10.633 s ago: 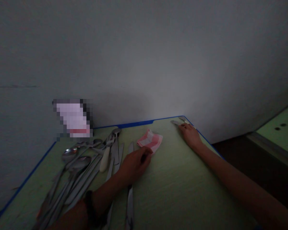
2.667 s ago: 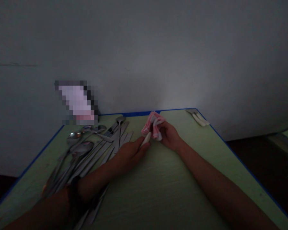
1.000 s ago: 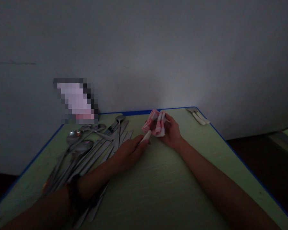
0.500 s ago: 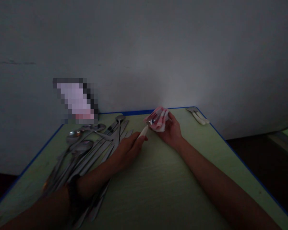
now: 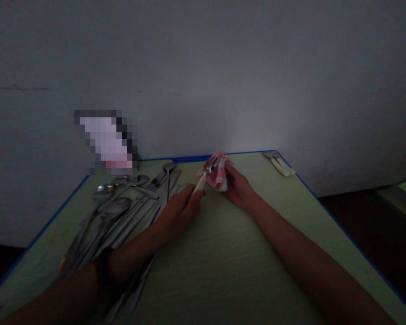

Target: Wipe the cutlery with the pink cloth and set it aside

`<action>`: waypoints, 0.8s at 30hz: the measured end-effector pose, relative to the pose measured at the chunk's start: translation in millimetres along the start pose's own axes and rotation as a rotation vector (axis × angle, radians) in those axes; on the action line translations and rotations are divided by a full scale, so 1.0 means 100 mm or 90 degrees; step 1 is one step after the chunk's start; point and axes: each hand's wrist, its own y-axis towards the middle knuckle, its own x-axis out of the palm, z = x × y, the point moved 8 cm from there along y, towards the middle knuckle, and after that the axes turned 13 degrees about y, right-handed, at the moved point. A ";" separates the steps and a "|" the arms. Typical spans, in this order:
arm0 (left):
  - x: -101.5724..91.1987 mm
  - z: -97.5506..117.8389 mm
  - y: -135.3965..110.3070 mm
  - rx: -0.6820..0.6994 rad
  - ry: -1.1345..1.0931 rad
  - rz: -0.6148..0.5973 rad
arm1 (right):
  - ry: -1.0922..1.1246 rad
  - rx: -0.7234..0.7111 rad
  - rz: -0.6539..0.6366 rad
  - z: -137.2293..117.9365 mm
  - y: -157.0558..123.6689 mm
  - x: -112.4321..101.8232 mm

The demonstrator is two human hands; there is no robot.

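Observation:
My left hand (image 5: 181, 210) is closed around the white handle of a fork (image 5: 203, 178), whose metal head points up into a pink-and-white cloth (image 5: 216, 174). My right hand (image 5: 238, 189) grips that cloth, bunched around the fork's head. Both hands rest over the middle of the pale green table (image 5: 243, 271), near its far edge. The light is dim.
A heap of metal spoons and knives (image 5: 125, 214) covers the table's left side. Two white-handled pieces of cutlery (image 5: 280, 164) lie at the far right corner. A blurred-out object (image 5: 104, 142) stands against the grey wall at the back left.
The fork's head has come out of the cloth and shows above it. My right hand has shifted the cloth slightly left and regripped it. My left hand has drawn back a little.

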 end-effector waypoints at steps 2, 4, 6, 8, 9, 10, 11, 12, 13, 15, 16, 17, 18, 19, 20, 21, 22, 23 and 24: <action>-0.01 -0.01 0.00 -0.011 -0.008 0.010 | 0.004 -0.001 -0.002 -0.01 -0.01 0.03; -0.01 -0.01 0.00 -0.011 -0.015 0.014 | -0.020 0.004 -0.011 0.01 -0.03 0.05; 0.01 0.01 0.01 0.001 -0.009 0.004 | -0.080 0.016 -0.040 0.05 -0.04 0.07; 0.04 0.03 0.01 0.016 0.012 -0.018 | -0.162 0.024 -0.076 0.10 -0.05 0.08; 0.06 0.03 0.01 0.022 0.026 -0.034 | -0.202 0.025 -0.093 0.11 -0.06 0.08; 0.08 0.04 0.01 0.026 0.041 -0.047 | -0.236 0.022 -0.104 0.12 -0.06 0.07; 0.08 0.04 0.01 0.027 0.056 -0.055 | -0.264 0.017 -0.109 0.12 -0.07 0.06; 0.09 0.04 0.00 0.028 0.070 -0.061 | -0.285 0.014 -0.110 0.11 -0.07 0.04; 0.10 0.04 0.00 0.029 0.082 -0.067 | -0.296 0.014 -0.106 0.11 -0.07 0.03; 0.11 0.05 0.00 0.034 0.098 -0.081 | -0.295 0.020 -0.091 0.10 -0.07 0.02; 0.11 0.06 0.00 0.037 0.102 -0.090 | -0.284 0.022 -0.082 0.10 -0.07 0.02; 0.12 0.07 -0.01 0.039 0.106 -0.094 | -0.268 0.023 -0.071 0.09 -0.08 0.03; 0.11 0.07 -0.01 0.040 0.112 -0.095 | -0.251 0.024 -0.057 0.09 -0.08 0.03; 0.11 0.07 -0.01 0.042 0.119 -0.094 | -0.233 0.023 -0.039 0.08 -0.08 0.03; 0.11 0.07 -0.01 0.048 0.126 -0.094 | -0.217 0.022 -0.018 0.07 -0.08 0.02; 0.12 0.08 -0.01 0.057 0.131 -0.093 | -0.199 0.019 0.007 0.06 -0.07 0.00; 0.12 0.09 -0.01 0.069 0.135 -0.094 | -0.179 0.011 0.035 0.04 -0.06 -0.03; 0.13 0.09 -0.02 0.080 0.138 -0.096 | -0.156 -0.002 0.061 0.02 -0.05 -0.06; 0.14 0.09 -0.02 0.087 0.141 -0.098 | -0.131 -0.016 0.083 0.00 -0.03 -0.09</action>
